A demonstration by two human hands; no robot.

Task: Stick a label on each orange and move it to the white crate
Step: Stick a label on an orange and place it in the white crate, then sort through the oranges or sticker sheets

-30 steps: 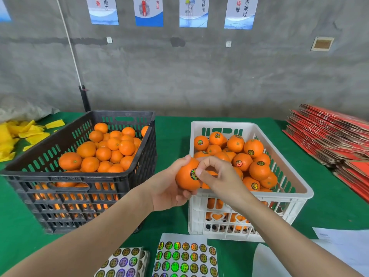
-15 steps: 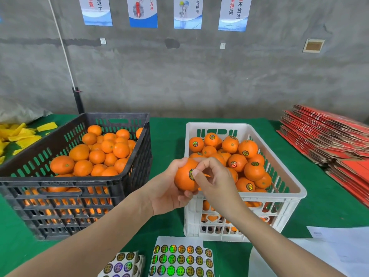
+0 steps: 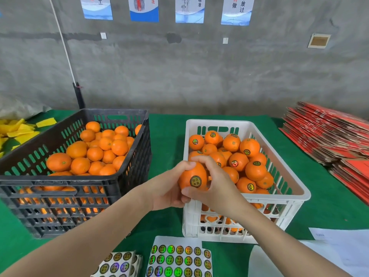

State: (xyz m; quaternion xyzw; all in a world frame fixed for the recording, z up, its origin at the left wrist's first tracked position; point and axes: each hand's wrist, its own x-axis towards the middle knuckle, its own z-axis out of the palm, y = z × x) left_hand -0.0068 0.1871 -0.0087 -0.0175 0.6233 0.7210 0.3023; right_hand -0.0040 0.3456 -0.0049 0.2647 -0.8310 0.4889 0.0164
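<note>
The orange [image 3: 192, 177], label [image 3: 195, 181] facing up, is gripped between the left hand [image 3: 169, 193] and right hand [image 3: 216, 188], at the white crate's [image 3: 295, 188] near-left corner.

An orange [image 3: 187, 176] is held in the air, its round black-and-gold label [image 3: 195, 181] facing the camera. The white crate [image 3: 299, 191], at its 3 o'clock, holds a pile of labelled oranges [image 3: 255, 170].

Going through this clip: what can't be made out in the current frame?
Head view:
- Round orange with a gold-and-black label: far side hidden by the left hand and right hand.
- Black slatted plastic crate: lower layers mostly hidden behind its wall.
- Holographic sticker sheets: cut off by the bottom edge.
- Blue-and-white wall posters: cut off by the top edge.
</note>
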